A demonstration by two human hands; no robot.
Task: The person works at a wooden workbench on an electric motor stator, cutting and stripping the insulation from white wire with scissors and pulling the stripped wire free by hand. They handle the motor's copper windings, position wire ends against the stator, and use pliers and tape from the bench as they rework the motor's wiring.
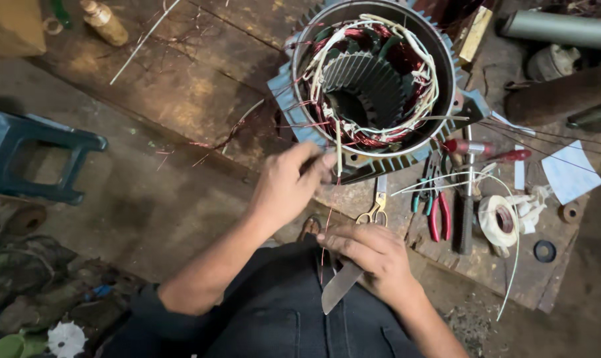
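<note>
The left hand [288, 189] pinches a thin copper wire [328, 212] at the motor stator [373, 79] rim (on the wooden counter [181, 86]); the right hand [373, 255], grip closed, holds a knife blade [340, 286]; scissors [376, 209] lie nearby.

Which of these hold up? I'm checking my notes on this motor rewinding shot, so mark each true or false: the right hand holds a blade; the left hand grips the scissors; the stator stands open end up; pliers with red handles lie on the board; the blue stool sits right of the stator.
1. The right hand holds a blade. True.
2. The left hand grips the scissors. False: it pinches a thin wire at the stator's rim; the scissors lie untouched on the board.
3. The stator stands open end up. True.
4. Pliers with red handles lie on the board. True.
5. The blue stool sits right of the stator. False: it is far left.
</note>
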